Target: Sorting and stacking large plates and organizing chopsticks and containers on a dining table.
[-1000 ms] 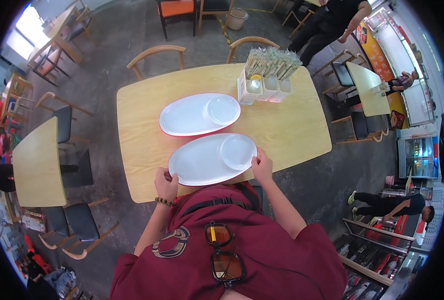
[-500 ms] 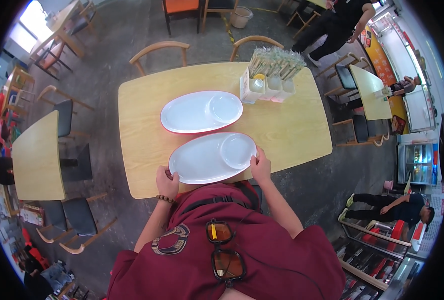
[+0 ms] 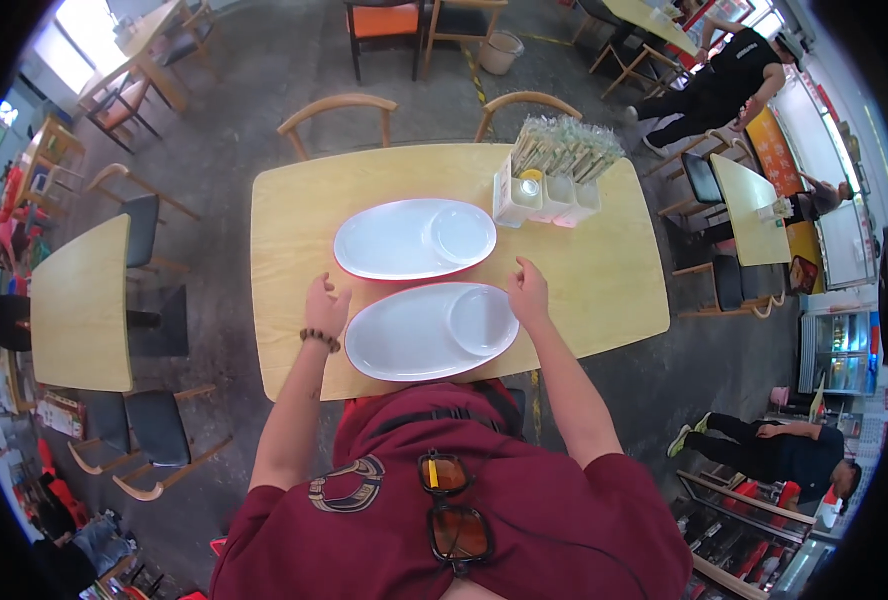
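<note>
Two white oval plates with red rims lie one behind the other on the light wooden table (image 3: 594,280). Each has a round section at its right end. The near plate (image 3: 399,335) is by the table's front edge; the far plate (image 3: 384,240) sits just behind it. My left hand (image 3: 327,305), a beaded bracelet on its wrist, hovers off the near plate's upper left side, fingers apart and holding nothing. At that plate's right end is my right hand (image 3: 529,293), fingers loosely stretched out and nothing in them; whether it touches the rim I cannot tell.
A white caddy (image 3: 544,200) with wrapped chopsticks (image 3: 569,148) stands at the table's back right. Wooden chairs (image 3: 339,105) are behind the table. Another table (image 3: 84,305) is to the left. A person in black (image 3: 729,85) walks at the far right; another person (image 3: 779,450) stands at right.
Both hands have let go of the near plate, which now rests on the table. My hands have moved forward, the left one farther from the rim. The person in black has moved right.
</note>
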Tool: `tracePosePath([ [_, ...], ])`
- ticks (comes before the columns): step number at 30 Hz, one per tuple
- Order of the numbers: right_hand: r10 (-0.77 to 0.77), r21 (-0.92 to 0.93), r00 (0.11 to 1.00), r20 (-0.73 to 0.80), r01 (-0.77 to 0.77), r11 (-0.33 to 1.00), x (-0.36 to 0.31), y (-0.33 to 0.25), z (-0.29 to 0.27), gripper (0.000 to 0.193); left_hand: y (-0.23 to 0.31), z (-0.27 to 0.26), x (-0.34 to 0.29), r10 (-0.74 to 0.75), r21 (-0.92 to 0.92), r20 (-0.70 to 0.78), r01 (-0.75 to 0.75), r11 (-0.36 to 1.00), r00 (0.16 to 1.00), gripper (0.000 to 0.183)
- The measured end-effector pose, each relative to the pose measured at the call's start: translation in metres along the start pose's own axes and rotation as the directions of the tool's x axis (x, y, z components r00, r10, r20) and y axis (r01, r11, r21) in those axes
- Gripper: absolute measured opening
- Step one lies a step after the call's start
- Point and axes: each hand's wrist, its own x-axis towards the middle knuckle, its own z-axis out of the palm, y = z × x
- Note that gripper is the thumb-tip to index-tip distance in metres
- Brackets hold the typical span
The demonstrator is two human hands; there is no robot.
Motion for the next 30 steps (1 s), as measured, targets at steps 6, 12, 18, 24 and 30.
tracePosePath([
  [6,0.115,0.018,0.991,0.063,-0.116,0.993,0.059,0.0,0.041,0.044,0.041,0.019,0.053,-0.089,-0.006,0.108,0.09,0.996,0.99,0.05],
  [12,0.111,0.043,0.986,0.124,-0.117,0.992,0.068,-0.01,0.051,0.046,0.02,0.023,0.058,-0.129,0.102,0.057,0.123,0.987,0.99,0.049],
  [18,0.041,0.085,0.998,0.042,-0.045,0.995,0.065,-0.018,0.042,0.044,0.015,0.024,0.061,-0.126,-0.067,0.028,0.128,0.99,0.992,0.044],
  [24,0.1,0.269,0.995,0.022,-0.103,0.958,0.049,-0.04,0.003,0.043,0.054,-0.019,0.026,-0.104,-0.235,-0.029,0.094,0.967,0.994,0.032],
  [30,0.125,0.248,0.991,-0.042,-0.11,0.962,-0.026,-0.042,-0.038,0.038,0.049,-0.035,-0.045,-0.041,-0.29,-0.032,0.03,0.957,0.999,0.019],
])
